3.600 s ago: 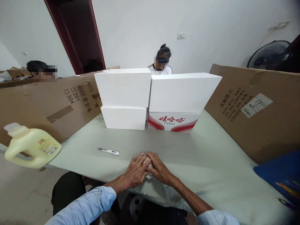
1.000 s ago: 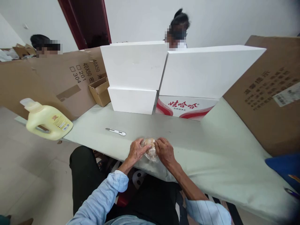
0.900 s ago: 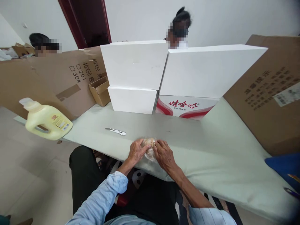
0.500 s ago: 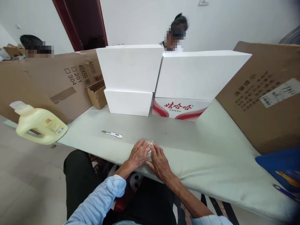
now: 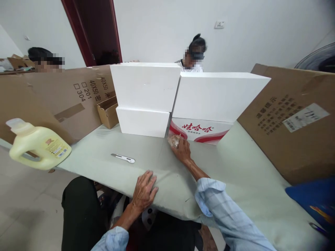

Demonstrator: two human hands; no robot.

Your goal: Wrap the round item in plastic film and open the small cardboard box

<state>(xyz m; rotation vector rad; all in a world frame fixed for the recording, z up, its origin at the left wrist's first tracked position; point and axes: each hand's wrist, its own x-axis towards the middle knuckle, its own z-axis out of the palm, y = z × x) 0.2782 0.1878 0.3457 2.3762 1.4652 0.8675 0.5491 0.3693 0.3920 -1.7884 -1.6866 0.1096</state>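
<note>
Holding a clear-wrapped bundle [image 5: 173, 141] in the right hand [image 5: 183, 150], with fingers curled round it, just at the lower left corner of the red-and-white carton [image 5: 201, 131]; cannot tell whether touching it. Resting the left hand [image 5: 143, 190] near the front edge of the table [image 5: 154, 155], with fingers slightly apart, close to a utility knife [image 5: 123, 158] lying flat.

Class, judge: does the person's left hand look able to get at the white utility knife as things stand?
Probably yes: the left hand appears to hold nothing, the white utility knife lies nearby, handle end nearer, and only tablecloth shows between.
</note>
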